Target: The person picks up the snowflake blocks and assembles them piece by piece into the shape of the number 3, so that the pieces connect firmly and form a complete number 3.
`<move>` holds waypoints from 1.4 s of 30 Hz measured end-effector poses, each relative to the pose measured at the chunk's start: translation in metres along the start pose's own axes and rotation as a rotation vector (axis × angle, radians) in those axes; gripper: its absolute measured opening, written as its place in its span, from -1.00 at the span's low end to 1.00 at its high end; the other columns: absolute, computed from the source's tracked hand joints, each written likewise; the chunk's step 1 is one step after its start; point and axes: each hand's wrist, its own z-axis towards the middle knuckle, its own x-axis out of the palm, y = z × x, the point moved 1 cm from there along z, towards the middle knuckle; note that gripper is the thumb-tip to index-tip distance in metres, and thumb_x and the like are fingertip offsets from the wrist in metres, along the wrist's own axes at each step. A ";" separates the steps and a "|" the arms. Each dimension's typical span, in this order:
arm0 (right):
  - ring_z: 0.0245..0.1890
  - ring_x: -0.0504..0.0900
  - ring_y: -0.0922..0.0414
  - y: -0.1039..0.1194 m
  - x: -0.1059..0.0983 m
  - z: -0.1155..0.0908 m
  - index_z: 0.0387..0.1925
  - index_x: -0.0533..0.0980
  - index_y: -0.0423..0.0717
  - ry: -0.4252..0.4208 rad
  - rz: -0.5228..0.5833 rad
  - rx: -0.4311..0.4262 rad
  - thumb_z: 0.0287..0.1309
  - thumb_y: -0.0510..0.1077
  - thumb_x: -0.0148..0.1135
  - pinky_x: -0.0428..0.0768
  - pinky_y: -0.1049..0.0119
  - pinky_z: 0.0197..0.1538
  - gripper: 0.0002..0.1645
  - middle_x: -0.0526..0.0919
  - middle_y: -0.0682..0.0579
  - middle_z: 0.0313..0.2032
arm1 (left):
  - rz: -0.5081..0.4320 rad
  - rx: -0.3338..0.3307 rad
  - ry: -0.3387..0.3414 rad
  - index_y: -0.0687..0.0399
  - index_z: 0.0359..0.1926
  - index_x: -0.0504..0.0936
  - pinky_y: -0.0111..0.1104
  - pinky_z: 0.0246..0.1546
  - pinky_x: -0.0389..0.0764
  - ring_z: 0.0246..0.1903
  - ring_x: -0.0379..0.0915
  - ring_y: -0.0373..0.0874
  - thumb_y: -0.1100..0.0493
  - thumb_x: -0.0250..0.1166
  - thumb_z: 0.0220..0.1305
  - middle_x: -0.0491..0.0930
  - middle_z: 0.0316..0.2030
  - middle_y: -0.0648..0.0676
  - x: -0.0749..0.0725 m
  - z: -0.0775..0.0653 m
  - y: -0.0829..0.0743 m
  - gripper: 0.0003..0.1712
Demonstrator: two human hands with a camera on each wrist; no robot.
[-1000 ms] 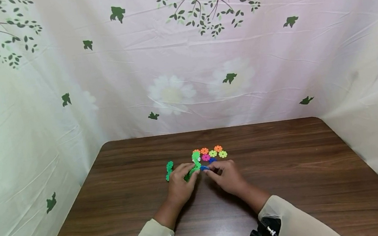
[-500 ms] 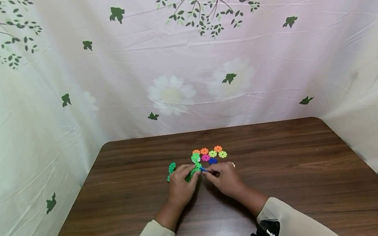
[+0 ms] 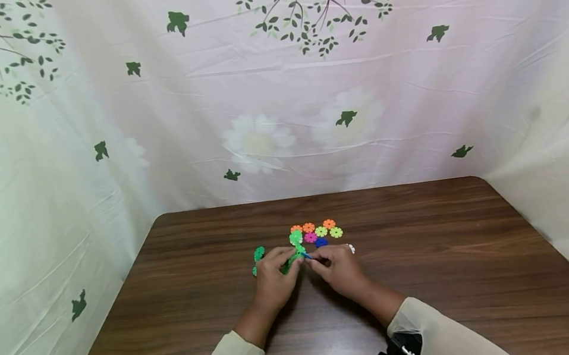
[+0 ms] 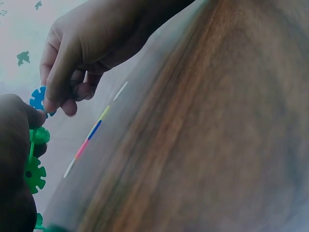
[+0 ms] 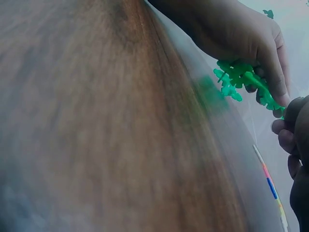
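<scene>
Several green notched plastic discs, joined into a chain [image 3: 299,250], are held by my left hand [image 3: 274,275] between thumb and fingers. My right hand [image 3: 342,268] pinches a blue notched disc [image 4: 37,98] by its edge, right against the green chain. In the head view the fingertips of both hands nearly meet over the table. The right wrist view shows more of the green linked discs [image 5: 239,75] hanging beneath my left hand. Part of the chain is hidden behind the left fingers.
Loose flower-shaped discs lie beyond my hands: orange [image 3: 329,224], yellow [image 3: 336,232], pink [image 3: 311,237] and dark blue [image 3: 321,242]. A white disc [image 3: 351,248] shows behind my right hand. Dark green discs [image 3: 259,253] appear left of my left hand. A patterned curtain [image 3: 283,82] borders the brown table [image 3: 438,277].
The blue disc in my right hand has come closer in against the green chain and turned. My right hand has shifted slightly left, uncovering the white disc and the dark blue disc behind it.
</scene>
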 end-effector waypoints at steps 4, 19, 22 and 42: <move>-0.31 0.82 0.19 -0.003 0.001 0.000 -0.23 0.83 -0.25 -0.003 0.014 -0.009 0.22 -0.40 0.56 0.78 0.38 -0.24 -0.91 0.89 -0.06 -0.27 | -0.010 -0.002 -0.027 0.45 -0.01 0.80 -0.08 -0.11 0.86 -0.09 0.85 0.16 0.44 0.55 0.27 0.83 -0.09 0.33 0.002 -0.001 0.003 -0.72; -0.33 0.81 0.03 -0.014 -0.002 0.003 -0.13 0.75 -0.37 -0.112 0.029 0.064 0.18 -0.60 0.29 0.67 0.38 -0.30 -0.71 0.85 -0.13 -0.32 | -0.010 0.053 -0.054 0.34 0.07 0.77 -0.16 -0.18 0.83 -0.17 0.78 0.08 0.50 0.51 0.27 0.78 -0.09 0.25 0.006 -0.001 0.008 -0.66; -0.34 0.78 0.00 -0.017 -0.002 0.005 -0.13 0.74 -0.39 -0.153 0.001 0.105 0.16 -0.60 0.32 0.66 0.38 -0.30 -0.73 0.84 -0.14 -0.32 | -0.004 0.020 -0.042 0.32 0.07 0.79 -0.15 -0.11 0.83 -0.11 0.76 0.10 0.50 0.50 0.29 0.74 -0.04 0.26 0.006 -0.001 0.007 -0.67; 0.14 0.51 -0.16 -0.029 -0.005 0.015 -0.10 0.77 -0.18 -0.058 -0.251 0.333 0.22 -0.25 0.59 0.14 -0.31 0.21 -0.78 0.74 -0.11 -0.03 | 0.000 -0.014 -0.015 0.29 0.13 0.79 0.13 0.10 0.78 0.11 0.74 0.31 0.50 0.41 0.31 0.73 0.07 0.42 0.003 -0.001 0.005 -0.63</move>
